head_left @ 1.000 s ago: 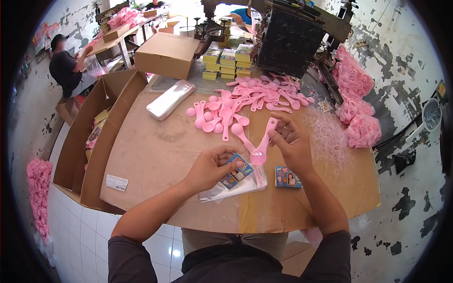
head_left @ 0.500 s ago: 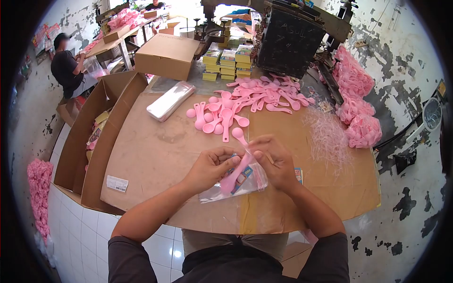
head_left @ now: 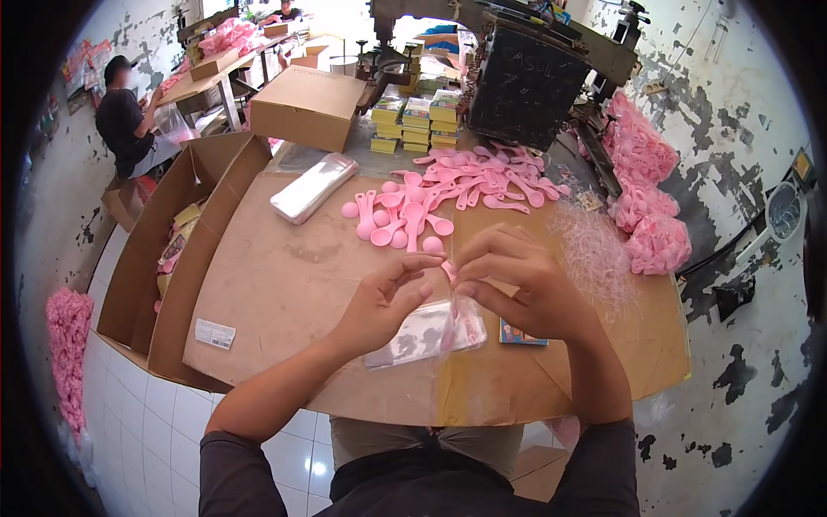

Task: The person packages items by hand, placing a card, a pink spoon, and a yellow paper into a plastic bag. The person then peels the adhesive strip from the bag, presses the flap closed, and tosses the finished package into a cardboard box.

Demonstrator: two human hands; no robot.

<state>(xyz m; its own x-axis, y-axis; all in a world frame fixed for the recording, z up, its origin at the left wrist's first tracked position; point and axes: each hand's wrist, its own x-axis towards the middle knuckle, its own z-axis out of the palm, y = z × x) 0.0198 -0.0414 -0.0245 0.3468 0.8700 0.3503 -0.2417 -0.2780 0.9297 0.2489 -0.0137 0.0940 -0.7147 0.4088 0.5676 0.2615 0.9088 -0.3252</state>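
Observation:
My right hand (head_left: 521, 280) is closed in a pinch on the top of a clear plastic bag (head_left: 448, 326). The bag hangs almost edge-on with a pinkish tint; its contents cannot be made out. Beside it, my left hand (head_left: 388, 302) holds nothing, thumb and fingers apart. Flat clear bags (head_left: 401, 346) lie on the cardboard beneath both hands. Close to my right wrist is a small blue printed card (head_left: 521, 334). Just beyond my fingertips lies a pink spoon (head_left: 432, 246), its handle partly hidden by my hands.
Many pink spoons (head_left: 482, 177) are heaped at the back of the cardboard-covered table (head_left: 258, 284). Behind them stand stacked cards (head_left: 416, 121) and a black machine box (head_left: 530, 95). A bundle of clear bags (head_left: 312, 188) lies left. Plastic strands (head_left: 594, 250) lie right. Another person sits far left.
My left hand has let go and opened. My right hand has risen slightly with the bag, which has turned edge-on. The spoon and card over the flat bags no longer show clearly.

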